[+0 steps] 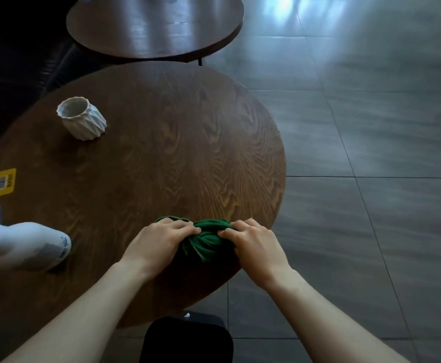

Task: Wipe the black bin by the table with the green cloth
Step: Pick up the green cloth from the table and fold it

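Holding the green cloth (208, 238) with both hands, I bunch it up near the edge of the round brown table (140, 163); my left hand (159, 241) and my right hand (253, 242) each have fingers curled tight on it. The black bin (188, 339) sits on the floor just below the table edge, between my arms. A white cup (82, 117) stands far off on the left.

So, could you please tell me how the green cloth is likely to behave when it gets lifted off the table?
The green cloth looks bunched into folds between the left hand and the right hand, so it is probably soft and floppy and would likely droop when lifted. It appears thin, so likely light. Lying flat on the wooden table, it seems unlikely to roll.
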Available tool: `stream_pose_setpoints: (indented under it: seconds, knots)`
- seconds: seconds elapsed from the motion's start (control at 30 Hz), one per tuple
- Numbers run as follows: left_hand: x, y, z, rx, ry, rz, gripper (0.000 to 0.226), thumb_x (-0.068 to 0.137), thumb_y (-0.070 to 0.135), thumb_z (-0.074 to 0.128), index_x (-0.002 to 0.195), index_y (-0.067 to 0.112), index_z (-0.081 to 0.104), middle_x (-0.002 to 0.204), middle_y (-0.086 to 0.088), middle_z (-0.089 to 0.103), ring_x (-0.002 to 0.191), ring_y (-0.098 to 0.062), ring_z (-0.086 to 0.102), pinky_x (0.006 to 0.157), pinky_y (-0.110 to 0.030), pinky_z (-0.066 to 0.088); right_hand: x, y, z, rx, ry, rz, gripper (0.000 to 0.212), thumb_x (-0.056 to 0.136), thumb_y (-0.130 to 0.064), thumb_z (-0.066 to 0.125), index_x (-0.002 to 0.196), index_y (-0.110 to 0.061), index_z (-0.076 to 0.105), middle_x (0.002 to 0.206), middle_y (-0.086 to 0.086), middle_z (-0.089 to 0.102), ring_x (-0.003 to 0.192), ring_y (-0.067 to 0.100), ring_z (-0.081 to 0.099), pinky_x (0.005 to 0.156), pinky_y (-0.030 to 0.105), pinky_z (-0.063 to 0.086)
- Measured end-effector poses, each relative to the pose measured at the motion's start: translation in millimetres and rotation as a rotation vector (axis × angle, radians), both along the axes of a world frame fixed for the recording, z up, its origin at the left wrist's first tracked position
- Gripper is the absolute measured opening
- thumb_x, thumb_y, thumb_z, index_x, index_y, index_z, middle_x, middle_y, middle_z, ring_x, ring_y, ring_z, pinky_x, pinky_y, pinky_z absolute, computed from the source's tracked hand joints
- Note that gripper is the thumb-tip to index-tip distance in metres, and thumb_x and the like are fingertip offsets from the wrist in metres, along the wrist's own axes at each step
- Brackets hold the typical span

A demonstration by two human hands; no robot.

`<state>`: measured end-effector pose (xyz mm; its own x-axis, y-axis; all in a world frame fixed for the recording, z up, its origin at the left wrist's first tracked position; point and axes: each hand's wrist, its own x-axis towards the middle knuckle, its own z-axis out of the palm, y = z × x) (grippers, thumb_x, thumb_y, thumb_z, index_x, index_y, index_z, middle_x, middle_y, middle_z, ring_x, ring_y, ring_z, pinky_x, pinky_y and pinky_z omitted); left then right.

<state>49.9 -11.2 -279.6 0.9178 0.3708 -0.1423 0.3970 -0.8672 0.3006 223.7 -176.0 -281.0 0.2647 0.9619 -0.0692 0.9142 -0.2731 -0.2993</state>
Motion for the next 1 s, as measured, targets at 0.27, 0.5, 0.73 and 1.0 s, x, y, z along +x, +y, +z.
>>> stream_pose_setpoints:
  seconds: [0.27,0.5,0.73,1.0]
  knots:
    - [-69.0,3.3,51.8,0.062,-0.067,-0.006,0.051,0.094,0.011,0.059,0.139,0.035,0.057,0.141,0.011,0.059,0.12,-0.017,0.057,0.087,-0.042,0.057,-71.3,-2.2,50.9,0.037,-0.079,-0.045,0.045,0.097,-0.014,0.066,0.138,-0.033,0.063,0.129,-0.001,0.067,0.113,0.026,0.063,0.087,0.041,0.058]
    - [-144.7,-1.0,117.1,0.037,-0.159,-0.038,0.053,0.088,0.005,0.063,0.132,0.032,0.065,0.135,0.011,0.064,0.114,-0.022,0.062,0.081,-0.046,0.058,-156.4,-15.2,113.4,0.08,-0.12,-0.097,0.045,0.099,-0.015,0.06,0.139,-0.036,0.061,0.129,-0.002,0.065,0.115,0.027,0.06,0.089,0.042,0.055]
    - [-205.9,-21.4,146.5,0.041,-0.24,-0.067,0.054,0.074,-0.002,0.078,0.12,0.025,0.074,0.12,0.004,0.073,0.101,-0.026,0.071,0.068,-0.043,0.062,-217.1,-34.1,147.3,0.098,-0.129,-0.116,0.045,0.091,-0.009,0.067,0.13,-0.031,0.07,0.121,0.002,0.07,0.107,0.031,0.065,0.08,0.044,0.058]
    - [-243.8,-72.0,116.5,0.049,-0.251,-0.034,0.051,0.08,-0.002,0.074,0.124,0.023,0.072,0.125,0.003,0.071,0.109,-0.027,0.068,0.075,-0.045,0.061,-250.5,-79.1,111.0,0.104,-0.163,-0.087,0.048,0.079,-0.005,0.08,0.12,-0.029,0.075,0.108,0.002,0.074,0.094,0.03,0.07,0.068,0.04,0.059]
